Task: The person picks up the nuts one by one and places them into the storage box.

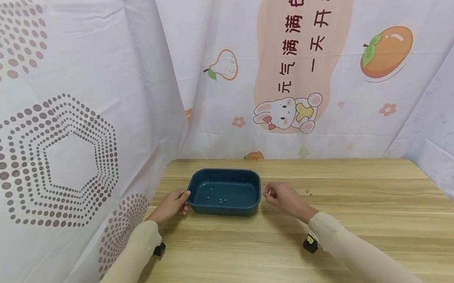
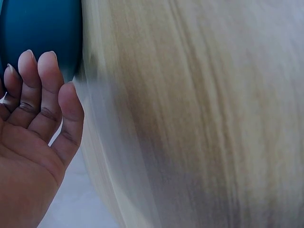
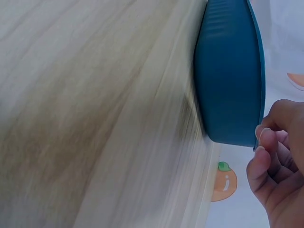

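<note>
A dark blue rectangular plastic basin (image 1: 223, 212) stands on the wooden table, with several tiny metal rings or nuts (image 1: 221, 201) on its floor. At its left end my left hand (image 1: 171, 206) holds the rim, thumb on top and fingers bent against the outer wall; the left wrist view shows those fingers (image 2: 29, 90) at the blue side. My right hand (image 1: 285, 199) is at the opposite end, thumb and forefinger tips together right at the rim. In the right wrist view these fingertips (image 3: 260, 137) overlap the basin's edge. I cannot tell whether they pinch anything.
A few more tiny metal pieces (image 1: 308, 191) lie on the wooden table (image 1: 240, 261), to the right of the right hand. A printed curtain (image 1: 225, 127) hangs along the back edge, and another patterned curtain (image 1: 130, 101) closes off the left side.
</note>
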Demonstrator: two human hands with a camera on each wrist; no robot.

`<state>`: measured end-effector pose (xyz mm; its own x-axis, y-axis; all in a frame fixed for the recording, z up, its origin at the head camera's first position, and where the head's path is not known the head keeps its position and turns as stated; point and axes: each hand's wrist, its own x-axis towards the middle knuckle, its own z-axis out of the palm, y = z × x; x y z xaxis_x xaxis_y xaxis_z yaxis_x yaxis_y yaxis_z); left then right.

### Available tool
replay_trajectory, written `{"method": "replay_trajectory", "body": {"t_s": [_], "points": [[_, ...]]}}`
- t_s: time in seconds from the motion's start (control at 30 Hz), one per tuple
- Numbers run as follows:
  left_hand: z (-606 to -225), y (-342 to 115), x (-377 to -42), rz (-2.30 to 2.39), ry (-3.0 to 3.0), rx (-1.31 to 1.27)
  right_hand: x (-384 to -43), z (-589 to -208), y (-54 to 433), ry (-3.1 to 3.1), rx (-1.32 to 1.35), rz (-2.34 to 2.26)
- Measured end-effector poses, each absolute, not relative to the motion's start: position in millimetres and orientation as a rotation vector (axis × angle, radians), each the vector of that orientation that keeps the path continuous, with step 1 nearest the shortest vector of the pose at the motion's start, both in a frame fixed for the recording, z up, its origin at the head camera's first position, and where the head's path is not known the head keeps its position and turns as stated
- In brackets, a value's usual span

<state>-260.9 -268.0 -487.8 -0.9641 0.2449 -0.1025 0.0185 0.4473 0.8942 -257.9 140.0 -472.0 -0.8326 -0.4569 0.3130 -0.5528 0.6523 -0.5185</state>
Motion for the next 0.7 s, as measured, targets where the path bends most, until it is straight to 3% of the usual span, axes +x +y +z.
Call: {"method": "replay_trajectory", "body": {"t_s": [0.7], "points": [[-489,-268,-261,1.525,2.495,0.231,-258,-470,128,-2.696,0.891,0.959]]}}
